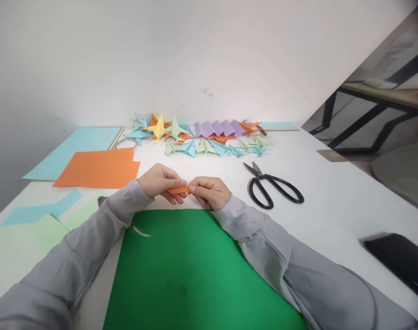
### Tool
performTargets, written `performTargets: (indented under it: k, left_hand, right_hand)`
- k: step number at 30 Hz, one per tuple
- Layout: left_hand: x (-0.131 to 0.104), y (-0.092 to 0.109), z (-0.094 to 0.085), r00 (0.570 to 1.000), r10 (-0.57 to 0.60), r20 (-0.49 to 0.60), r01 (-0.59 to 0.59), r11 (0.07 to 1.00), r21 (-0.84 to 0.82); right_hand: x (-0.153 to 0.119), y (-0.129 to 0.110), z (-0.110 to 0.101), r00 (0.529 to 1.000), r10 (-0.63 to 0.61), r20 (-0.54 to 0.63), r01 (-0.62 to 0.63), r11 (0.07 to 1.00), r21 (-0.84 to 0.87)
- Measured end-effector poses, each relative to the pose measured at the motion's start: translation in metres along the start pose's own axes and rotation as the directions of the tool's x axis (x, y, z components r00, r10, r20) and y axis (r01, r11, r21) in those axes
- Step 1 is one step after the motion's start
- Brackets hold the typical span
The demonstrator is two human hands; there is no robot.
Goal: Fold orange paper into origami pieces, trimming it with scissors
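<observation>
Between my two hands is a small folded piece of orange paper (178, 189), held just above the far edge of a green sheet (195, 266). My left hand (162, 182) grips its left part, thumb on top and fingers beneath. The right end is pinched between the thumb and fingers of my right hand (211, 191). My fingers hide part of the paper, so its full shape does not show. To the right of my right hand lie black-handled scissors (272, 185), blades slightly apart.
Folded paper figures (159, 128) and a pleated purple paper (219, 129) line the wall. Orange sheets (99, 168), a light blue sheet (74, 151) and blue paper scraps (44, 211) lie left. A black object (398, 256) rests at the right edge.
</observation>
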State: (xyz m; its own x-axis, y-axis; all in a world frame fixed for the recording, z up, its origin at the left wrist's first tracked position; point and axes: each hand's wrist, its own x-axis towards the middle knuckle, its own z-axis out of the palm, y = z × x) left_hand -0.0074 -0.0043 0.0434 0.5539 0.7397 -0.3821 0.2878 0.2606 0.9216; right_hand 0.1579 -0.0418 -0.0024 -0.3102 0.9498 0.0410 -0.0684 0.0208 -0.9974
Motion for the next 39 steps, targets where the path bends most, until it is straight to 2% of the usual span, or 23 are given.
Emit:
performTargets:
  k: [9, 16, 19, 22, 24, 29, 33, 35, 37, 39]
  left_hand:
    - [-0.002, 0.002, 0.005, 0.996, 0.054, -0.075, -0.052, 0.998, 0.025]
    - [-0.003, 0.003, 0.006, 0.992, 0.11, -0.065, -0.106, 0.993, 0.058]
    - [-0.001, 0.001, 0.0, 0.994, 0.105, -0.021, -0.105, 0.994, 0.033]
    - [0.002, -0.002, -0.005, 0.994, 0.105, 0.01, -0.105, 0.994, -0.005]
    - [0.006, -0.005, -0.007, 0.987, 0.158, -0.001, -0.158, 0.987, -0.002]
    - [0.014, -0.015, -0.007, 0.913, 0.406, -0.04, -0.403, 0.912, 0.075]
    - [0.019, -0.024, -0.004, 0.867, 0.496, -0.044, -0.497, 0.868, -0.011]
    - [0.021, -0.028, -0.003, 0.851, 0.522, -0.055, -0.525, 0.849, -0.064]
    - [0.023, -0.03, -0.003, 0.836, 0.546, -0.055, -0.549, 0.83, -0.099]
    - [0.023, -0.031, -0.002, 0.818, 0.573, -0.048, -0.574, 0.81, -0.118]
  right_hand:
    - [-0.001, 0.001, 0.0, 0.999, -0.047, -0.025, 0.045, 0.994, -0.095]
    - [-0.001, 0.004, 0.0, 0.992, -0.121, -0.019, 0.115, 0.973, -0.201]
    - [-0.001, 0.004, -0.001, 0.977, -0.213, -0.025, 0.197, 0.935, -0.294]
    - [-0.003, 0.003, -0.002, 0.937, -0.35, -0.006, 0.314, 0.848, -0.428]
    - [-0.004, 0.003, -0.002, 0.905, -0.426, 0.015, 0.378, 0.785, -0.491]
    - [-0.007, 0.002, -0.001, 0.819, -0.572, 0.044, 0.471, 0.626, -0.622]
    - [-0.009, 0.002, 0.002, 0.71, -0.693, 0.127, 0.536, 0.414, -0.736]
    - [-0.009, 0.002, 0.003, 0.67, -0.724, 0.166, 0.548, 0.331, -0.769]
    - [-0.01, 0.001, 0.003, 0.651, -0.738, 0.181, 0.549, 0.292, -0.783]
    - [-0.01, 0.0, 0.004, 0.651, -0.737, 0.182, 0.546, 0.288, -0.787]
